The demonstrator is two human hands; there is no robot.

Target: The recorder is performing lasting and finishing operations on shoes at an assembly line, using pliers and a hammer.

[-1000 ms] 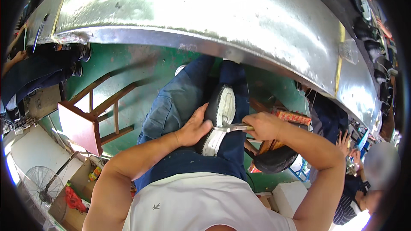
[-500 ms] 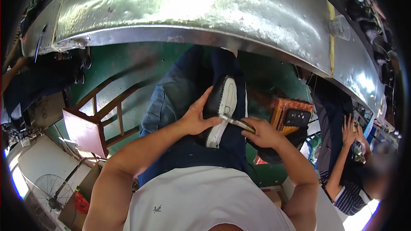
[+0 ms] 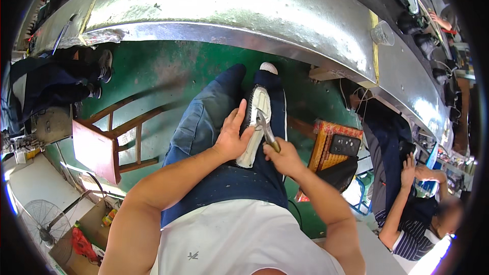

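A shoe [image 3: 251,152] lies sole side up along my right thigh, its pale bottom facing me and a dark upper edge showing at the rim. My left hand [image 3: 234,136] steadies it from the left, fingers stretched along the side and thumb across the bottom. In my right hand [image 3: 284,158] is a pair of pliers [image 3: 266,128], held by the handles. The metal jaws point away from me and rest over the middle of the shoe's bottom. Whether they pinch anything there is too small to tell.
Ahead runs a long metal-covered bench [image 3: 214,7] with a clear plastic cup [image 3: 382,34]. To the left are a wooden stool [image 3: 94,150] lying on its side and a fan [image 3: 47,221]. A woven-topped seat [image 3: 326,155] stands right, near a co-worker [image 3: 412,214].
The pliers have swung from lying crosswise to pointing forward along the shoe. My right hand has shifted left and the shoe's bottom has turned more toward me. The view has shifted slightly.
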